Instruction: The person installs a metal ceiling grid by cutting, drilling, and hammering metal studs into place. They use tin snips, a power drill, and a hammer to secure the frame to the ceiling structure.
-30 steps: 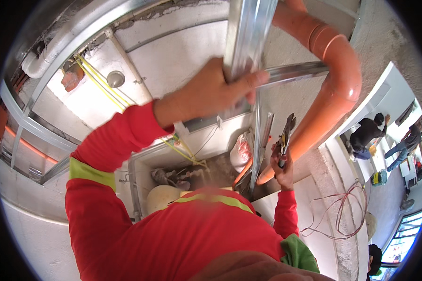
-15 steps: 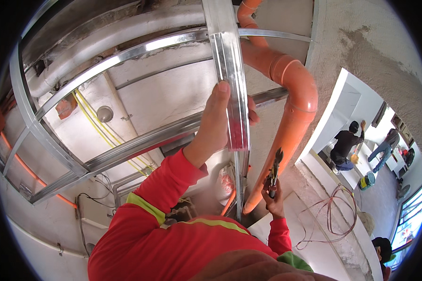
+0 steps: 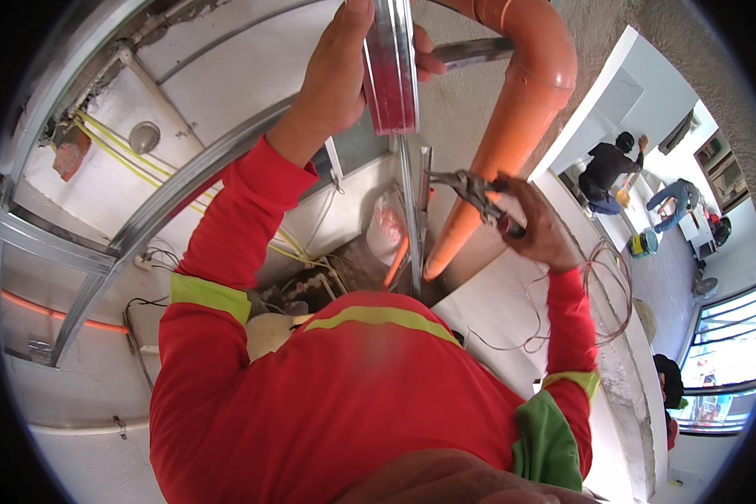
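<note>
My left hand is raised and closed round a shiny metal channel, thumb on the near side and fingertips showing past its right edge. The channel hangs down from the top, and its lower end has a reddish reflection. To the right, my right hand is closed on what look like tin snips, dark metal with the jaws pointing left. Those jaws are apart from the channel, below and right of its end. A thin upright metal strip stands beneath the channel.
A thick orange pipe slants down behind the snips. Metal framing crosses on the left, with yellow cables behind it. Loose reddish wire lies at right. Beyond an opening, a person in dark clothes and another bending person are at work.
The view has shifted, so the channel and left hand now appear higher. My right hand has come up with the snips, their jaws turning from upward to leftward, nearer the channel's lower end.
</note>
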The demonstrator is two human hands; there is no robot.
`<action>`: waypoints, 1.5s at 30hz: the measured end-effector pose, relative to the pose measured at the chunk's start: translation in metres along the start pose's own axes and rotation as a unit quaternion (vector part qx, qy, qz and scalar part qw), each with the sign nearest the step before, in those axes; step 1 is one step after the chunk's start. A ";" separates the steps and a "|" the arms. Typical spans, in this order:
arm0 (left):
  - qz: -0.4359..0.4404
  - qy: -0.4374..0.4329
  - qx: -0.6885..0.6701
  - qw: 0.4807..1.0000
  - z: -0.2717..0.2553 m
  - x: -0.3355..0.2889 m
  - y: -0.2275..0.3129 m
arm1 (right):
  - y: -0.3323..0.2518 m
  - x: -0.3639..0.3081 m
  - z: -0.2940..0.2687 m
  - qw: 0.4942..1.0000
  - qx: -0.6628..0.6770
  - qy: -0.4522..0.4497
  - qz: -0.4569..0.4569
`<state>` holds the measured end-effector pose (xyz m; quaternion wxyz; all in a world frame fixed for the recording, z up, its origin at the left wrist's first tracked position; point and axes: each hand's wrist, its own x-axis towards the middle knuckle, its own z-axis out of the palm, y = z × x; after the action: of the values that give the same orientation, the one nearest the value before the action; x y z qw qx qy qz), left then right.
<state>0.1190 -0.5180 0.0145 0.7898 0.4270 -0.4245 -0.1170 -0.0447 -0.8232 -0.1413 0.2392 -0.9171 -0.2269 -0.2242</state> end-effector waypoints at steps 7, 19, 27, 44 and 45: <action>-0.021 0.007 -0.044 0.999 0.012 0.001 -0.006 | -0.011 0.059 -0.092 0.992 -0.053 -0.104 -0.045; 0.038 0.060 -0.033 0.997 0.045 -0.010 -0.006 | 0.027 0.092 -0.140 0.985 -0.076 -0.094 -0.125; 0.072 0.058 -0.038 0.995 0.063 -0.013 -0.001 | 0.047 0.104 -0.111 0.975 0.116 -0.175 -0.077; 0.059 0.031 -0.099 0.993 0.082 -0.023 0.005 | 0.045 0.125 -0.096 0.921 0.254 -0.294 -0.042; 0.056 0.029 -0.099 0.993 0.082 -0.023 0.006 | 0.044 0.126 -0.096 0.921 0.246 -0.298 -0.051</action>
<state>0.0407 -0.5486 0.0283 0.8455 0.3260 -0.4106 -0.1015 0.0496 -0.8704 -0.0148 0.3670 -0.8406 -0.3826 0.1109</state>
